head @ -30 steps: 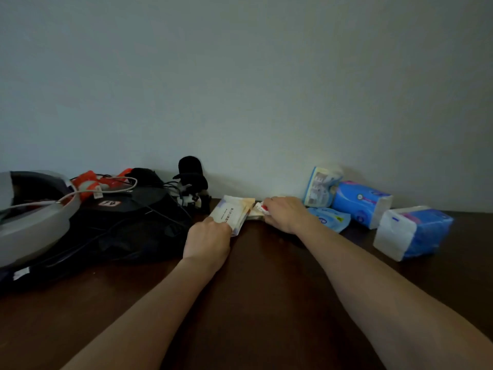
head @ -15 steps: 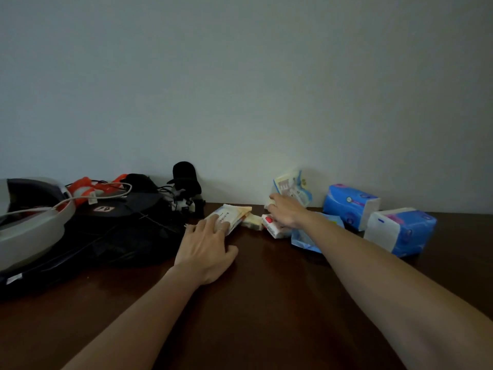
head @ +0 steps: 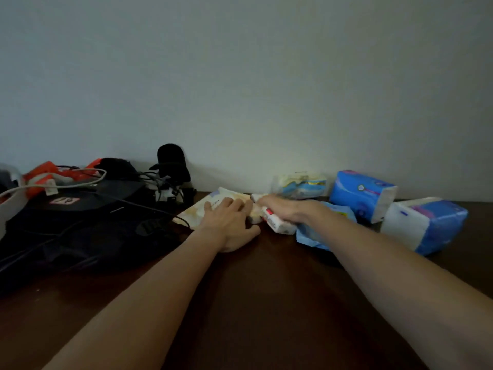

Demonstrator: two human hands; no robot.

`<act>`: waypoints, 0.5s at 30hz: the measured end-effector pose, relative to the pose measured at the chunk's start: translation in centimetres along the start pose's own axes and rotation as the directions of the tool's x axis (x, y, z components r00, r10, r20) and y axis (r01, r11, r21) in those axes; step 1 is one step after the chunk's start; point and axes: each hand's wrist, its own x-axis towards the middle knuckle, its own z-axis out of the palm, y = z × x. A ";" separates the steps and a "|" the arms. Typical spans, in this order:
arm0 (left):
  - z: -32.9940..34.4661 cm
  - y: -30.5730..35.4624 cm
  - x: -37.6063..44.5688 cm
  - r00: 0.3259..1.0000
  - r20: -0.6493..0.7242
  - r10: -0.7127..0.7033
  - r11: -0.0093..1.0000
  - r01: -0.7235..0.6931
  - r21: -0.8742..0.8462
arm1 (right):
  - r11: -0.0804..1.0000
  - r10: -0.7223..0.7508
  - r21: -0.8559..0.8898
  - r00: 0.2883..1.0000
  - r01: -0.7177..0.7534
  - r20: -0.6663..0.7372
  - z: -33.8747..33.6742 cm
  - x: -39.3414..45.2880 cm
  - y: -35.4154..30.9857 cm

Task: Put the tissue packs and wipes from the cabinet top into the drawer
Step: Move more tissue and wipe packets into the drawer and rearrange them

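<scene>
Gathering step, judged: small packs being collected at the far middle of the cabinet top (head: 266, 303); drawer not in view.

Flat cream wipes pack (head: 210, 209) lies under the left hand (head: 229, 222), fingers straight and spread, pressing it down. Just right, a small white-and-red tissue pack (head: 278, 226) sits beneath the right hand (head: 288, 210); fingers blurred, cannot tell whether they grip.

A light blue pack (head: 320, 231) lies below the right wrist. Far right, two blue tissue packs (head: 362, 194) (head: 424, 224) and one pale pack (head: 301, 184) by the wall are untouched.

Next: close fingers on both packs, lift, find drawer.

Black bag (head: 80, 231) left.
</scene>
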 end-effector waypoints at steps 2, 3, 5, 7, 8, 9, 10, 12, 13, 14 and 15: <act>-0.7 0.9 -0.1 1.000 0.015 0.027 0.999 -0.027 0.039 | 0.994 -0.050 -0.099 0.998 0.046 -0.043 1.5 -2.1 -0.1; -1.1 1.2 -0.5 0.999 0.008 0.052 0.998 -0.053 0.045 | 0.988 -0.046 -0.152 0.997 0.037 -0.057 1.8 -3.4 -0.2; -1.6 1.5 -2.1 0.994 -0.008 0.108 0.992 -0.108 0.060 | 0.964 -0.055 -0.265 0.996 0.034 -0.071 1.7 -5.7 -0.5; -2.2 1.7 -4.6 0.987 0.011 0.162 0.983 -0.162 0.092 | 0.924 -0.107 -0.375 0.992 0.075 -0.065 1.6 -8.6 -1.2; -2.5 1.8 -6.0 0.983 0.022 0.180 0.980 -0.181 0.083 | 0.908 -0.125 -0.409 0.990 0.088 -0.065 1.7 -10.2 -1.7; -2.8 2.0 -7.5 0.982 0.027 0.185 0.981 -0.186 0.047 | 0.899 -0.137 -0.427 0.988 0.095 -0.067 1.9 -11.9 -2.3; -3.2 2.3 -9.1 0.983 0.023 0.182 0.983 -0.183 0.003 | 0.896 -0.142 -0.433 0.987 0.097 -0.072 2.2 -13.7 -2.7; -3.7 2.8 -12.2 0.985 -0.018 0.174 0.983 -0.174 -0.062 | 0.909 -0.150 -0.406 0.984 0.098 -0.098 2.9 -17.1 -3.2; -3.9 3.1 -13.6 0.986 -0.030 0.163 0.981 -0.165 -0.104 | 0.920 -0.158 -0.377 0.981 0.105 -0.113 3.1 -18.7 -3.4; -4.0 3.5 -15.4 0.990 -0.027 0.142 0.976 -0.144 -0.164 | 0.927 -0.174 -0.356 0.977 0.120 -0.124 3.6 -20.6 -3.5; -4.1 4.0 -17.2 0.992 -0.028 0.125 0.965 -0.128 -0.230 | 0.926 -0.196 -0.350 0.971 0.138 -0.137 4.0 -22.5 -3.6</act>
